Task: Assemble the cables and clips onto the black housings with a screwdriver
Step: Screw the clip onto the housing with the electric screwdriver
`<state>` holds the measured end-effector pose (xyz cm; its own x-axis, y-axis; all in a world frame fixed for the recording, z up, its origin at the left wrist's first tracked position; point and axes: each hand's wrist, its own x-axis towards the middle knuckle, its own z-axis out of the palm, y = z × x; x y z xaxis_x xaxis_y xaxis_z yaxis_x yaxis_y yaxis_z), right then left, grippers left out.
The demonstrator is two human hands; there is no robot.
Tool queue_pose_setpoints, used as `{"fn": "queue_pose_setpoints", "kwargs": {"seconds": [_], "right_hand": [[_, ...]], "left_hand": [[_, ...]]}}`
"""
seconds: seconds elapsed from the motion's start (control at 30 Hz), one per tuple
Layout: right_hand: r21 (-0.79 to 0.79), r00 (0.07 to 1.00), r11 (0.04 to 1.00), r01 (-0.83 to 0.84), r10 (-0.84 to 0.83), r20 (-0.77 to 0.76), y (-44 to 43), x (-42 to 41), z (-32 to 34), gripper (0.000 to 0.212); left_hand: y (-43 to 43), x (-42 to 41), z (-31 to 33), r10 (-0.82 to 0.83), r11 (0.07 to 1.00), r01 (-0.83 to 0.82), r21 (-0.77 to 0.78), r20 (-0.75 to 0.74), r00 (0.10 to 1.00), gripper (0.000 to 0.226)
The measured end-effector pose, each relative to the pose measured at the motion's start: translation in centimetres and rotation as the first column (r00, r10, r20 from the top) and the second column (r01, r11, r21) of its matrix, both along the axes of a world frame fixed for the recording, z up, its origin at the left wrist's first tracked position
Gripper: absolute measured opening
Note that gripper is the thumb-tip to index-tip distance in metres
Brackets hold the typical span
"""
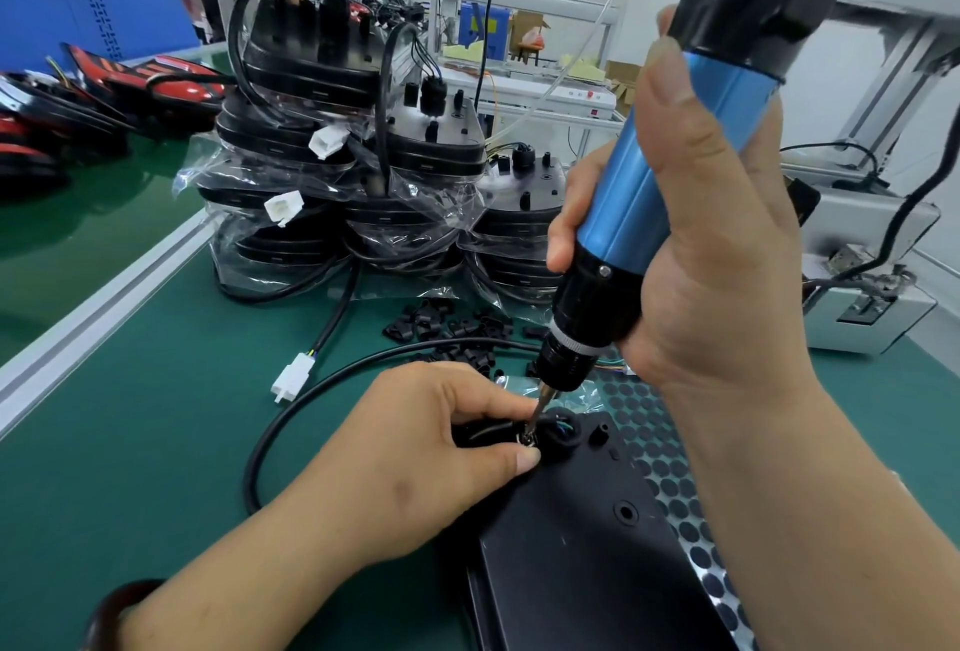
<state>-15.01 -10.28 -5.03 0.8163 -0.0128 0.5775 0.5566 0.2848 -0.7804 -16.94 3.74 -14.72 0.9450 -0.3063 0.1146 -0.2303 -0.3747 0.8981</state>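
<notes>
While the right hand (pixel 727 245) clamps its fingers round the blue screwdriver (pixel 670 172), tilting it so the bit bears on the screw, the left hand (pixel 415 447) pinches the clip (pixel 558 434) between thumb and forefinger, apparently to keep it seated on the near black housing (pixel 587 546). The cable (pixel 291 411) loops left to a white connector (pixel 293 377). Loose clips (pixel 457 328) lie just beyond, likely kept within reach, with bagged housings (pixel 415 156) stacked farther back.

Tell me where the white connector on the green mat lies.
Head view, left of centre: the white connector lies on the green mat, beyond the left hand, before the bagged housings.
</notes>
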Motion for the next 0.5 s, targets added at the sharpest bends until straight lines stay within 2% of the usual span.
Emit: {"fn": "queue_pose_setpoints", "kwargs": {"seconds": [0.33, 0.5], "right_hand": [[-0.022, 0.998, 0.999, -0.030, 0.032, 0.062, 0.46, -0.33, 0.09, 0.031], [0.022, 1.000, 1.000, -0.016, 0.016, 0.005, 0.35, -0.08, -0.11, 0.023]], "left_hand": [[0.08, 0.01, 0.14, -0.010, 1.000, 0.010, 0.004, -0.024, 1.000, 0.025], [0.07, -0.01, 0.22, 0.007, 0.999, -0.007, 0.040, -0.010, 1.000, 0.027]]}}
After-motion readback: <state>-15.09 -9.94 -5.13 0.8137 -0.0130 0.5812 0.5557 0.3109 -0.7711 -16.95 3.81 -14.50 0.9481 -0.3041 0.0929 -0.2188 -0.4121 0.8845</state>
